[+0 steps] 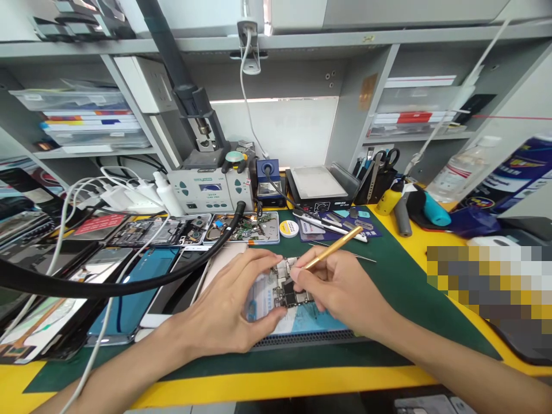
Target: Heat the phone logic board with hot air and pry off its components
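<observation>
A small phone circuit board (290, 286), with dark and silver patches, lies on a blue-and-white pad (297, 323) at the middle of the green mat. My left hand (228, 299) grips it from the left, thumb on the near edge and fingertips on the far edge. In my right hand (334, 282) is a slim gold pen-shaped tool (334, 247), pinched between thumb and fingers and slanting up to the right. Its working tip sits over the board, hidden by my fingers.
Several phones, among them a blue one (138, 282), lie at left under a thick black hose (172, 279). Behind stand a rework station (207, 190) and a flat heating plate (321, 183). Tweezers (360, 257) rest on the green mat (409, 305). Bottles (463, 169) stand at right.
</observation>
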`<act>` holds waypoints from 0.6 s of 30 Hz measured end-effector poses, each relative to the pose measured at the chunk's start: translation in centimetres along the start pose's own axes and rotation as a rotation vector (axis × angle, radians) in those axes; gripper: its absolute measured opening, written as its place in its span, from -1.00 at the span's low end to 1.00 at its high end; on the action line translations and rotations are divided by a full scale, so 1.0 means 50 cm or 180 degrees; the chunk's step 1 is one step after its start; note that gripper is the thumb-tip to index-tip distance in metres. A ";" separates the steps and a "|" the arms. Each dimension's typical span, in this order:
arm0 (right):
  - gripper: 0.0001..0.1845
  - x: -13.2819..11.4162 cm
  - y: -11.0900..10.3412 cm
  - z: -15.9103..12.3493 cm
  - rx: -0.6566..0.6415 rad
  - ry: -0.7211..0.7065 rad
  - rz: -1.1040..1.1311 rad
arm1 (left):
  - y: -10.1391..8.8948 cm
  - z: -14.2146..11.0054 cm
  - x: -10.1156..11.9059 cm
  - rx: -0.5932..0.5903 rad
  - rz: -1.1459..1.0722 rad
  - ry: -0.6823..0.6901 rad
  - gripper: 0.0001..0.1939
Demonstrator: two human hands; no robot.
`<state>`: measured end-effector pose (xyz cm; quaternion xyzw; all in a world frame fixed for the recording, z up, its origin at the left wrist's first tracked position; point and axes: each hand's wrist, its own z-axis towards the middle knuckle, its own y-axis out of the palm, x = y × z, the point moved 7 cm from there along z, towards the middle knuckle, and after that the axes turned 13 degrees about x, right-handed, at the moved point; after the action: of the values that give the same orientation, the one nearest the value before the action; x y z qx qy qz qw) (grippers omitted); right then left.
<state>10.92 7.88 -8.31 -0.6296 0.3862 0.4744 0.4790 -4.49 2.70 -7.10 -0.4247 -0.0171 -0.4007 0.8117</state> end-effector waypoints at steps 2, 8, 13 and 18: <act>-0.88 -0.001 0.000 0.000 0.0000 -0.0003 0.0014 | 0.001 0.001 0.001 -0.0010 0.0001 0.0008 -0.32; -0.87 -0.003 0.001 0.000 -0.0028 -0.0005 -0.0027 | 0.000 0.001 0.001 -0.0017 0.0009 -0.0026 -0.32; -0.87 -0.005 0.002 -0.002 -0.0054 -0.0062 -0.0138 | 0.003 0.003 -0.001 -0.0050 -0.0018 -0.0048 -0.32; -0.88 -0.004 0.004 -0.003 -0.0120 -0.0089 -0.0140 | -0.001 0.006 0.003 0.0005 -0.0011 0.0046 -0.33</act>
<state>10.70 7.70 -8.14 -0.6402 0.3565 0.4797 0.4827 -4.30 2.82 -6.83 -0.4211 -0.0123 -0.4053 0.8114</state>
